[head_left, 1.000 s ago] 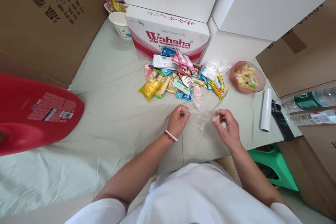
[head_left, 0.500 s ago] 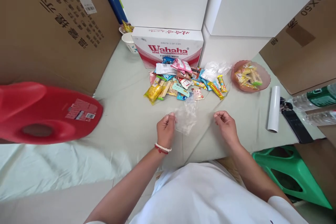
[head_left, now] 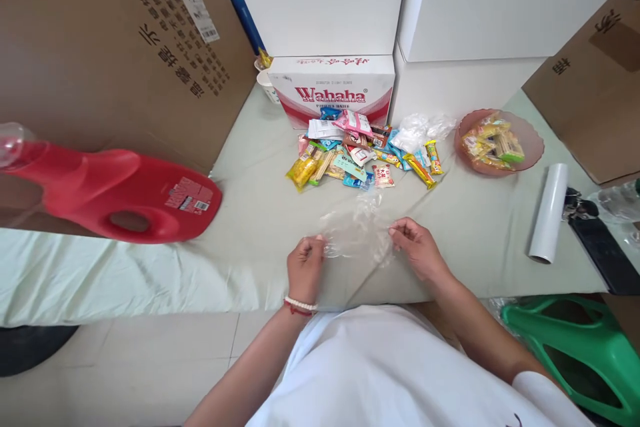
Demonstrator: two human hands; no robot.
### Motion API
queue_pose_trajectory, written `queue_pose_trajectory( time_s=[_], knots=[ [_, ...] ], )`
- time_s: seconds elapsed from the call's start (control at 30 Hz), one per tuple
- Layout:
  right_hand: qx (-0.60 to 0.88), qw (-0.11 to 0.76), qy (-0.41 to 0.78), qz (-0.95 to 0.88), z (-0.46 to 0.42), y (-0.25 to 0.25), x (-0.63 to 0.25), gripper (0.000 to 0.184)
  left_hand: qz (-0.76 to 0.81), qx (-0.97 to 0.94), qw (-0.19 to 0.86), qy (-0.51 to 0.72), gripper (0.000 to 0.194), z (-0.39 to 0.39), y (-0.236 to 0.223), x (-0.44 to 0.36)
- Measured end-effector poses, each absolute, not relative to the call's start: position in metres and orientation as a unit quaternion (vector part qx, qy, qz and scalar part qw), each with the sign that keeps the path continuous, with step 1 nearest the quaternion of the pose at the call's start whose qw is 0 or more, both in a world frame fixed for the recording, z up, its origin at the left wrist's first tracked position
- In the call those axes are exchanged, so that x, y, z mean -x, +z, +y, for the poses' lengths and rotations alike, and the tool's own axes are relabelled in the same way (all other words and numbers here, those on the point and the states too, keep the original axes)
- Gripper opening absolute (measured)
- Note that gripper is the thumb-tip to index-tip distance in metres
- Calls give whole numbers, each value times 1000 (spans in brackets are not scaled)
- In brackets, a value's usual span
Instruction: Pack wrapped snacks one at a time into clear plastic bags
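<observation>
Cloth-covered table point(head_left: 255, 213), hands point(head_left: 304, 272) pinching clear plastic bag point(head_left: 356, 230) between them, outline faint, green stool point(head_left: 575, 333) cut off.

wahaha, seemingly purified water, on carton point(head_left: 334, 92)

My left hand point(head_left: 304, 267) and right hand point(head_left: 416, 248) at centre, a bag point(head_left: 356, 235) between them, snack packets point(head_left: 347, 163) piled above it, a carton point(head_left: 331, 92) behind those, a bowl point(head_left: 534, 148) with packets in it at upper right, a roll point(head_left: 549, 213) just below, a jug point(head_left: 150, 173) at left on my table point(head_left: 255, 220)
</observation>
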State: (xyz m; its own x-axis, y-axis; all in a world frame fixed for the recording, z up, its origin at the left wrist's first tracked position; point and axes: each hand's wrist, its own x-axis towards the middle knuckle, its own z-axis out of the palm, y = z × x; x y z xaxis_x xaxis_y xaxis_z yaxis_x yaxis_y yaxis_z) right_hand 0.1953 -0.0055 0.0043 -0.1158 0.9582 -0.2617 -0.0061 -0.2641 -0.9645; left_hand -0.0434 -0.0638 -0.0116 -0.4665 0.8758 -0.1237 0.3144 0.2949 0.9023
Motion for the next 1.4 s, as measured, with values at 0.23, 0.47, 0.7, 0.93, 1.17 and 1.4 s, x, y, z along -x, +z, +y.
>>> queue_pose_trajectory(
  time_s=[0.23, 0.47, 0.7, 0.93, 1.17, 1.4],
  knots=[
    [550, 364, 566, -495, -20, 2, -213, 30, 726, -614, 40, 306, 64, -74, 16, 46],
    [533, 352, 500, -584, -29, 8, -209, 23, 720, -618, 187, 254, 34, -7, 26, 12],
    [606, 261, 482, -577, -33, -2, -283, 32, 714, -550, 295, 316, 34, -16, -13, 37],
    [602, 297, 491, -555, 37, 11, -249, 39, 690, -554, 288, 366, 43, -35, -9, 17],
    [570, 342, 547, -509, 56, -18, -192, 28, 746, -504, 234, 367, 42, -40, -16, 41],
    [597, 374, 523, -480, 66, -23, -215, 34, 789, -498, 120, 339, 20, -42, -24, 56]
  ],
)
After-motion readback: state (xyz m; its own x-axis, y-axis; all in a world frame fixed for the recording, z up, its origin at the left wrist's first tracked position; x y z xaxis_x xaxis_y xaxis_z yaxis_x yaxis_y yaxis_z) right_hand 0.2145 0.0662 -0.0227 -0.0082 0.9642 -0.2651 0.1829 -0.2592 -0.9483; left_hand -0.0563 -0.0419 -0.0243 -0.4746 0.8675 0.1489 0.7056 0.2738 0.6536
